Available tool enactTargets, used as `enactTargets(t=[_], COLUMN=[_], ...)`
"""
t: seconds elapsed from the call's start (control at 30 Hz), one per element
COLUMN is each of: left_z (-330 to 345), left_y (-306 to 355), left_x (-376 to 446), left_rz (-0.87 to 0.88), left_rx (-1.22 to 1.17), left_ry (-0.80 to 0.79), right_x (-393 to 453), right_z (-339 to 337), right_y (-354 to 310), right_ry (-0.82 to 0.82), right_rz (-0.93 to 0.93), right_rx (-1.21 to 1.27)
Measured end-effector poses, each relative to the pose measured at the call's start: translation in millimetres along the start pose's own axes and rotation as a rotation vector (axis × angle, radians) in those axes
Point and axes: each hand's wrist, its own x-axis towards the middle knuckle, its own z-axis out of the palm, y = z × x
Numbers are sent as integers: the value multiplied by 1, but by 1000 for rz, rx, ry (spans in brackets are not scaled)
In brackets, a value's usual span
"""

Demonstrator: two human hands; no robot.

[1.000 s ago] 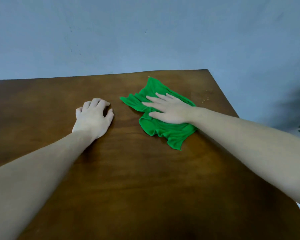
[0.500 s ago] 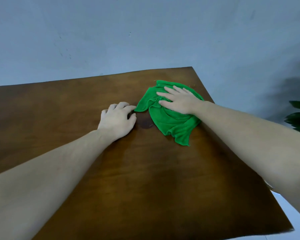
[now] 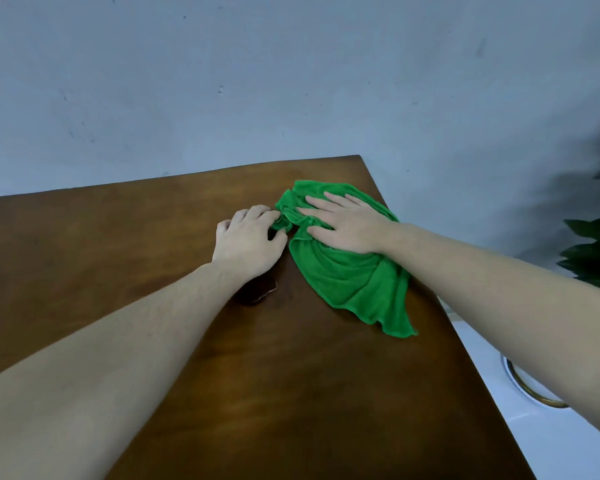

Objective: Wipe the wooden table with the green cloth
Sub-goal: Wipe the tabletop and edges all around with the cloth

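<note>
Hidden or unclear: my left fingertips curl out of sight at the near-left edge of the green cloth (image 3: 347, 271); whether they pinch the bunched fold there or only touch it, I cannot tell. A dark patch (image 3: 257, 292) shows on the wood under my left wrist, partly covered by the arm; what it is I cannot make out. A round, gold-rimmed object (image 3: 530, 393) at lower right, off the desk, is mostly covered by my right forearm. Dark leaves (image 3: 593, 251) at the right edge of the frame are cut off and blurred. Both arms leave the frame at the bottom corners.

Right hand (image 3: 347, 225): spread flat, fingers straight and slightly apart, palm down, pressing on the upper part of the cloth. It grips nothing.

Left hand (image 3: 248, 242): knuckles up, fingers bent, resting on the desk (image 3: 118, 244) just left of the cloth, with index and thumb meeting the crumpled cloth edge.

Cloth: rumpled, lying on the desk near its far right corner, right of frame centre; its loose lower end trails toward the desk's right edge.

Arms: both bare forearms reach forward and converge, the left from lower left, the right from lower right, crossing the desk's right edge.

Background: a pale blue-grey wall (image 3: 291, 81) fills the upper frame.
</note>
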Motion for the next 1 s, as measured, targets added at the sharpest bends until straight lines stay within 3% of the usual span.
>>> enactTargets(t=[0.2,0.53,0.73,1.0], left_z=[12,15,11,7], left_y=[3,1,0,3], left_x=[9,10,10,12], left_rz=[-42,-42,-46,-71], left_rx=[21,54,53,50], left_ry=[95,112,99,57], right_x=[79,170,148,85], right_z=[-15,-30,-34,-21], right_y=[9,1,48,87], right_ry=[-35,-35,-14,6], right_rz=[-112,-256,-134,201], right_rx=[-12,-32,13,133])
